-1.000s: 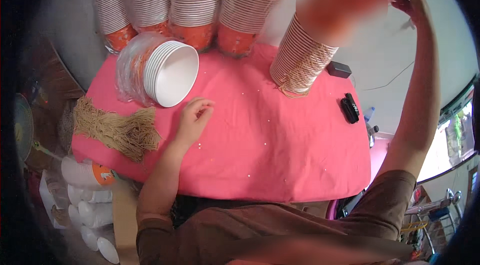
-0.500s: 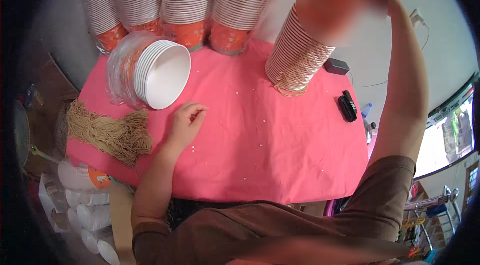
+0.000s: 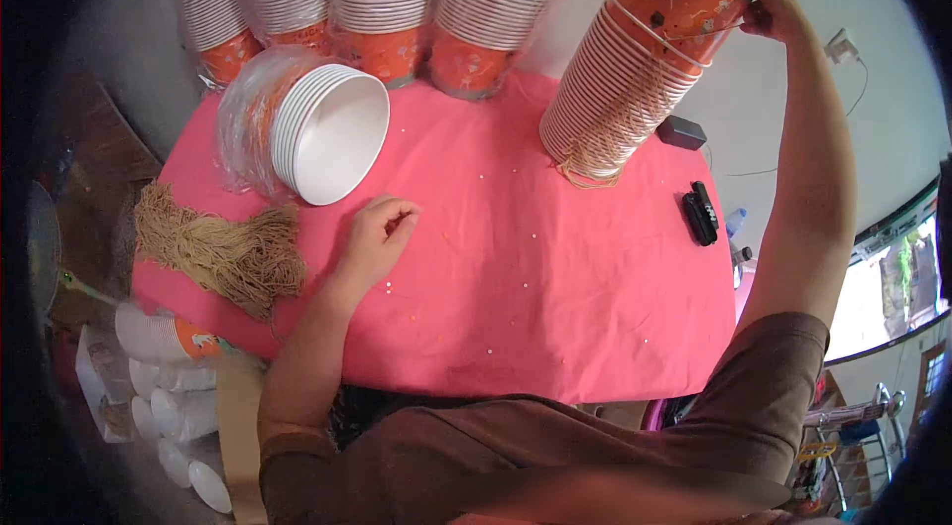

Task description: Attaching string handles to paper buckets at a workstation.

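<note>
A tall, leaning stack of paper tubs (image 3: pixel 605 94) with white rims stands at the back right of the table. Its topmost tub (image 3: pixel 669 0) is upside down, orange with a green base. Beside that tub, my right hand (image 3: pixel 773 9) is closed, its fingers pinching a thin tan string (image 3: pixel 706 31) that stretches across the tub's side. More string hangs in loops down the stack's front. My left hand (image 3: pixel 380 237) rests over the pink cloth with curled fingers and nothing visible in them. Near it lie a bundle of tan strings (image 3: pixel 223 247) and some nested white tubs (image 3: pixel 342 133) in clear plastic.
Several tall plastic-wrapped tub stacks (image 3: pixel 387 0) line the back left. A small black box (image 3: pixel 681 132) and black markers (image 3: pixel 700 215) lie at the right. Small white beads dot the pink cloth (image 3: pixel 585 297). More cups (image 3: pixel 183 411) sit below the table's left side.
The top tub, blurred before, now shows clearly on the stack, with the string across its side. My right hand stays beside it. My left hand keeps its curled pose; the view has shifted slightly.
</note>
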A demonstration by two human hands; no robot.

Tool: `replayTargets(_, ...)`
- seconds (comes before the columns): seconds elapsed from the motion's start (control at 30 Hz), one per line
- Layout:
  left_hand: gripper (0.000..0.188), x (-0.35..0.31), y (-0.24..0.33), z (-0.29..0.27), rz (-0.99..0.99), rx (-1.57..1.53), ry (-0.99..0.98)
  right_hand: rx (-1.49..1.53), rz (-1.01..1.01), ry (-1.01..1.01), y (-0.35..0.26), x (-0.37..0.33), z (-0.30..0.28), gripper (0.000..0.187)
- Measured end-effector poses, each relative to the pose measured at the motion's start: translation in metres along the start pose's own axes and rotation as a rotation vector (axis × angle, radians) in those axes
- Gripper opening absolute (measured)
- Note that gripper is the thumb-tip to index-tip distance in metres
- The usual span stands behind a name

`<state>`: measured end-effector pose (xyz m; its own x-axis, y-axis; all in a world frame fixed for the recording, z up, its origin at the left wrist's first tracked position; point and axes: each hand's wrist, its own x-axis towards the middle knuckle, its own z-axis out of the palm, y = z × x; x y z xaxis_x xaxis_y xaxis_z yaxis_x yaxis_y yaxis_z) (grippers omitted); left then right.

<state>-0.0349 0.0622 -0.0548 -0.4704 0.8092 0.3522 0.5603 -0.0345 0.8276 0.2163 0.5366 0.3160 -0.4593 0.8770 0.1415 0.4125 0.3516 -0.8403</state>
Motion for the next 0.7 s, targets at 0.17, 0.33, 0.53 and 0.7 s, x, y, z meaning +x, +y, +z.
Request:
replayTargets(0.17,0.011,-0.002,-0.008,0.001,-0.004,-0.033,0.023,0.049,-0.077,-0.024,0.004,-0.01,0.01,0.027)
replayTargets(0.33,0.011,0.0,-0.006,0.002,0.036,-0.002,0.012,0.022,-0.062,-0.003,0.005,-0.003,0.005,0.024)
replayTargets(0.53,0.011,-0.002,-0.002,0.002,0.056,-0.029,0.051,-0.025,-0.098,-0.02,0.004,-0.019,0.018,0.032)
replayTargets(0.7,0.01,0.0,-0.002,0.003,0.075,-0.028,0.048,-0.06,0.003,0.0,0.002,-0.012,0.014,0.026)
